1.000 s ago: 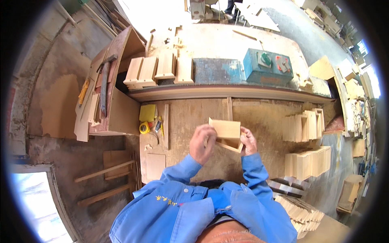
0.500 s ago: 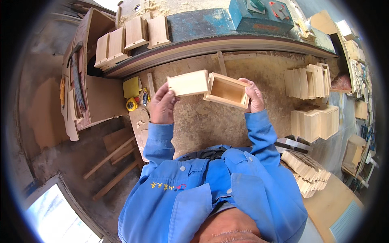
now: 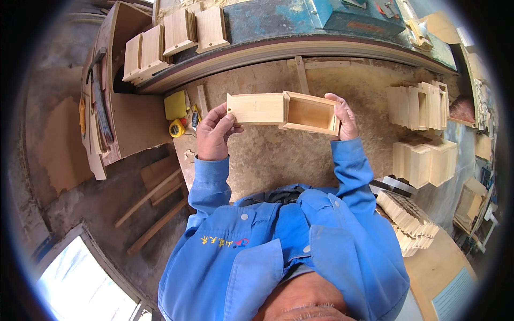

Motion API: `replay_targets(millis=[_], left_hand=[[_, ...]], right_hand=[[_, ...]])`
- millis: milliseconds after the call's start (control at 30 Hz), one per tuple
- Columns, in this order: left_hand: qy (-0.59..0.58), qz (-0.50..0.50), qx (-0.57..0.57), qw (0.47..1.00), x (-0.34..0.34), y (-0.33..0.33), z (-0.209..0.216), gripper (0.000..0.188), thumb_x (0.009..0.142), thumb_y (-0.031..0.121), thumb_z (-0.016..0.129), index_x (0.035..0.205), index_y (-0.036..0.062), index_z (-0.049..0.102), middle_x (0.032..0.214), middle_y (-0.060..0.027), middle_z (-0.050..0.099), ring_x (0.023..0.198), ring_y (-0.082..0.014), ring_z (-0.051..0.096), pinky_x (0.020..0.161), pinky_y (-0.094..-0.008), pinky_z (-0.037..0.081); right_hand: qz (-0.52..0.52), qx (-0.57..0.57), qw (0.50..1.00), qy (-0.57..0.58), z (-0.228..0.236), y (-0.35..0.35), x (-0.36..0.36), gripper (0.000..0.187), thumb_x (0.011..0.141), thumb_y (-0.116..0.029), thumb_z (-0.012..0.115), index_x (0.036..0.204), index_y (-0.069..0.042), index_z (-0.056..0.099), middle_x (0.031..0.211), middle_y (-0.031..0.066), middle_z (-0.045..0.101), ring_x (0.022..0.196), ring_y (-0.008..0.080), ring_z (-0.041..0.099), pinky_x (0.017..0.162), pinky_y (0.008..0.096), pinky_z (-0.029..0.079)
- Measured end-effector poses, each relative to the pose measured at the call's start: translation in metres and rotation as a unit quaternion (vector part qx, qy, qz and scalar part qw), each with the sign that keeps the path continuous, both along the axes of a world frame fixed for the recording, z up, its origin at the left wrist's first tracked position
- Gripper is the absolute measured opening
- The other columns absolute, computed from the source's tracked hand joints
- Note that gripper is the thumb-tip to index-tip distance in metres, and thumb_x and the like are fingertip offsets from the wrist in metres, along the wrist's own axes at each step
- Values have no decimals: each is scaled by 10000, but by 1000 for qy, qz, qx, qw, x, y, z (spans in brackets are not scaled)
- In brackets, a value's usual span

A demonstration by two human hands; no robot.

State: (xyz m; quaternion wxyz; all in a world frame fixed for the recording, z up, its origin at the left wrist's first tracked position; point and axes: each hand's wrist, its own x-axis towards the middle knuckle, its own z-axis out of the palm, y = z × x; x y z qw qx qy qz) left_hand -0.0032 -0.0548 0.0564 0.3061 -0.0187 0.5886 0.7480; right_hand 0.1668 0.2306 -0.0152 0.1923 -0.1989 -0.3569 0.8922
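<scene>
Between my hands, over the worn table, are a small open wooden box (image 3: 311, 111) and its flat wooden lid (image 3: 257, 108). My left hand (image 3: 215, 131) pinches the lid at its left end, thumb on top near a small dark hole. My right hand (image 3: 345, 116) grips the box by its right end, with the fingers round the far corner. The lid's right end meets the box's left end, roughly in line with it. The inside of the box faces up; nothing shows in it.
Stacked wooden pieces (image 3: 211, 29) line the far ledge. At right stand thin box frames (image 3: 417, 107), pale blocks (image 3: 425, 160) and layered slats (image 3: 407, 222). A yellow tape measure (image 3: 176, 128) lies at left, near a hammer (image 3: 99, 96) on the side panel. A blue machine (image 3: 358, 18) stands beyond.
The lid has been levelled and lined up with the box's left end. Both hands have shifted slightly right, still holding the same pieces; the view has turned a little.
</scene>
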Motion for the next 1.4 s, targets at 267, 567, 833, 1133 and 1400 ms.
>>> replay_targets(millis=[267,567,833,1133,1400], left_hand=[[3,-31,-51,998,-3,-3,5,323,964,86,623,1262,-36,608,969,-71,693,801,-149,671,721,-306,583],[6,-52,-78,996,-2,-4,6,283,948,61,614,1210,-47,609,974,-82,678,761,-143,638,683,-291,555],[11,-79,-42,996,-9,-8,-2,327,943,99,639,1231,-49,598,963,-93,682,767,-147,658,685,-296,575],[-17,14,-13,1000,8,-7,-23,279,987,91,593,1243,-19,590,1022,-102,688,807,-176,684,712,-327,602],[3,89,-7,996,34,-5,-26,290,995,105,589,1247,-39,583,1045,-117,680,817,-173,681,703,-331,617]], right_hand=[[3,12,1000,1,-12,0,-1,379,973,-167,646,1291,19,558,1176,115,674,1061,176,658,969,324,531],[-13,20,1000,7,-30,0,0,374,985,-206,627,1284,10,567,1207,144,667,1123,214,640,1030,363,502],[15,-29,999,4,-28,2,-5,352,983,-178,628,1279,4,568,1178,97,670,1072,170,649,988,326,515],[40,15,999,-19,-25,-2,-4,416,978,-210,630,1328,5,563,1230,120,659,1134,202,633,1042,359,488],[47,7,999,-17,-26,-1,0,498,962,-183,635,1405,17,522,1319,157,640,1209,218,623,1089,368,477]])
